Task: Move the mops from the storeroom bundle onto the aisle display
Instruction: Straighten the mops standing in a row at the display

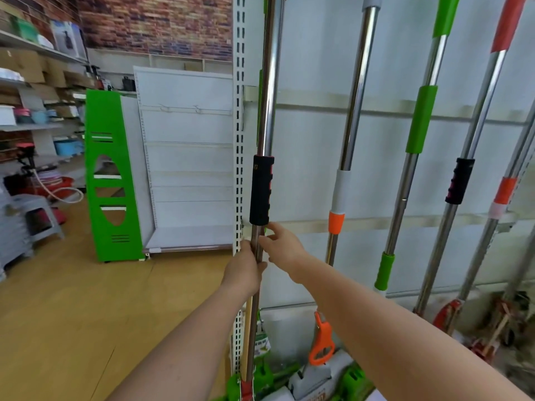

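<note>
A mop with a steel pole (pixel 267 91) and a black foam sleeve (pixel 260 190) stands upright at the left end of the white aisle display panel (pixel 312 169). My left hand (pixel 244 272) grips the pole just below the sleeve. My right hand (pixel 279 244) reaches in from the right, fingers spread and touching the pole near the sleeve's lower end. Several other mops lean on the panel to the right: a grey-and-orange one (pixel 341 186), a green-sleeved one (pixel 421 123), and a red-and-black one (pixel 463 183). Their heads (pixel 318 377) crowd the floor.
A slotted white upright (pixel 238 140) runs beside the held pole. Left of it stand a bare white shelf unit (pixel 188 157) with a green end panel (pixel 111 175), grey stools (pixel 31 218), and shelves with goods (pixel 34 117). Wooden floor (pixel 86 314) spreads to the left.
</note>
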Demonstrator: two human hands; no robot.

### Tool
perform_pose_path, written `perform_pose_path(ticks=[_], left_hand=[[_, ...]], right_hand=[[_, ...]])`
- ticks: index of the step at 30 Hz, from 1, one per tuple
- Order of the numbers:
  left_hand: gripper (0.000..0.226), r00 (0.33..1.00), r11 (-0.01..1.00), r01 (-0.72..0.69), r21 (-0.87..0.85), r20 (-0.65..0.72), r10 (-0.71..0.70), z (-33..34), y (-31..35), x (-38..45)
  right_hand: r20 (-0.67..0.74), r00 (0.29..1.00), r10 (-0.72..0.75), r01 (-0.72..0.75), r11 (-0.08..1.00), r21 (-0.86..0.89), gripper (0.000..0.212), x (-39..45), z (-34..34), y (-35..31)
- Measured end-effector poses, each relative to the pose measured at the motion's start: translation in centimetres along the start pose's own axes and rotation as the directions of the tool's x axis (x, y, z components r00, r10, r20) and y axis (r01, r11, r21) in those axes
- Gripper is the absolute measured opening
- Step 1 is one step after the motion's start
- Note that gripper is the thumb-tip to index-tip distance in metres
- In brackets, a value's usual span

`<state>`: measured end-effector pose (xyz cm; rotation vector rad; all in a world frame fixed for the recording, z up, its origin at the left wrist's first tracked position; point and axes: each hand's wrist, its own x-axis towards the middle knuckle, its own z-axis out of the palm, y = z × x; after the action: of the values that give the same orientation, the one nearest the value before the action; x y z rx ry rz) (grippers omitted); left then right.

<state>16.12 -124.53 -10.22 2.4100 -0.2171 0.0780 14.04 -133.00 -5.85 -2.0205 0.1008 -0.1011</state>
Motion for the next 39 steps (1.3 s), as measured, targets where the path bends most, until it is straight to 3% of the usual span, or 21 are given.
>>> perform_pose_path(ticks=[4,11,23,34,39], left_hand=[[0.041,0.999,0.993,-0.015,0.118,0.041,0.011,0.0,0.4,-0.4],[0.049,0.996,0.981,-0.022,0.194,0.084,0.006,-0.7,0.5,-0.9],[0.038,0.986,0.983,-0.109,0.149,0.139,0.088,-0.3,1.1,-1.3],[0.036,0.991,0.988,-0.088,0.123,0.111,0.075,1.7,1.9,0.5],[0.047,0.996,0.989,-0.051,0.139,0.084,0.039,1.2,1.4,0.9]], right_hand=[[-0.011,1.0,-0.004,0.004,1.0,0.013,0.033,-0.3,0.0,0.3],[-0.011,1.0,-0.028,0.028,1.0,-0.004,0.038,-0.9,0.3,0.3],[-0.037,0.996,-0.087,0.081,0.989,-0.126,0.034,-1.5,-0.8,1.0],[-0.054,0.995,-0.078,0.068,0.983,-0.168,0.039,-0.2,-2.1,1.5],[-0.013,0.995,-0.096,0.094,0.988,-0.124,0.038,0.3,-1.7,1.4]])
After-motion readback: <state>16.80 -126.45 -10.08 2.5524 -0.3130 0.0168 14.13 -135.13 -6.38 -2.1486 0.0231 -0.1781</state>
